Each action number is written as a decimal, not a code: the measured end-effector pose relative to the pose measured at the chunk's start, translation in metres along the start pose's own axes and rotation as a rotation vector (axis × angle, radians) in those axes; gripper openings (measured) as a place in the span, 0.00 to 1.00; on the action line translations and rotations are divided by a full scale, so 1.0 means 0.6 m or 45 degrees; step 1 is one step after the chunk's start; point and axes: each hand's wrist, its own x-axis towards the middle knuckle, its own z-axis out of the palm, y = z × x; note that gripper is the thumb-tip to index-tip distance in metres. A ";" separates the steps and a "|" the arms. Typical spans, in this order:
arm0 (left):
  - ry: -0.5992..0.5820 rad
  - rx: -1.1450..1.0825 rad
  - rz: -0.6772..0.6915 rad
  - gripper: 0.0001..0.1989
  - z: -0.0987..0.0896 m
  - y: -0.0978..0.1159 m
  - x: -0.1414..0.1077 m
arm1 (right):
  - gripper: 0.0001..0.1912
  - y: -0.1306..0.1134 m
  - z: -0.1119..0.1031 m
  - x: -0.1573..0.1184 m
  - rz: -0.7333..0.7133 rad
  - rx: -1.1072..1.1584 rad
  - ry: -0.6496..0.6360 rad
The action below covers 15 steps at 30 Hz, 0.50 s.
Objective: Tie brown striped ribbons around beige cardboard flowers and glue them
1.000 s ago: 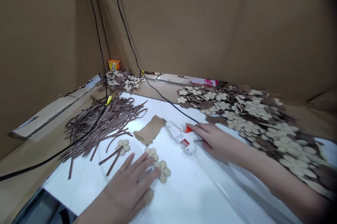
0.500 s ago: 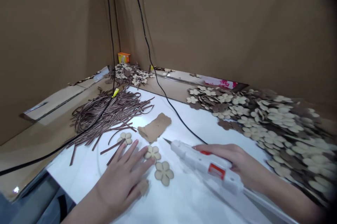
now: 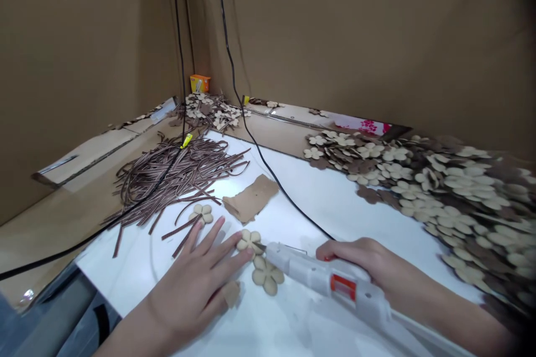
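My right hand (image 3: 355, 256) grips a white glue gun (image 3: 322, 274) with red parts; its thin dark tip lies at the middle of a cream five-petal flower (image 3: 248, 241). My left hand (image 3: 201, 276) rests flat with fingers spread, its index and middle fingers touching or just beside that flower's left edge. A small tan piece (image 3: 230, 293) sits on or around the left thumb's end. Below the first flower lies a second cream flower (image 3: 268, 276), and a third flower (image 3: 201, 213) is partly under a brown strip above my left fingertips.
Brown strips (image 3: 167, 178) are heaped at left. Cream and brown flowers (image 3: 444, 195) spread along the right, with more in the back corner. A torn cardboard piece (image 3: 253, 198) lies on the white board (image 3: 318, 189). Black cables (image 3: 268, 158) cross it. Cardboard walls (image 3: 355, 27) stand behind.
The glue gun in my right hand has moved left, its tip coming from beside the cardboard piece onto the flower. My left hand stays nearly in place; the view has shifted slightly.
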 end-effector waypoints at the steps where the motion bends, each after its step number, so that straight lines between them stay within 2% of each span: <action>1: -0.007 -0.011 -0.007 0.29 0.000 0.000 0.000 | 0.07 0.001 0.000 0.000 -0.002 -0.004 -0.016; 15: -0.004 -0.057 -0.017 0.30 -0.003 0.001 0.000 | 0.07 0.002 0.002 0.002 0.054 0.012 -0.107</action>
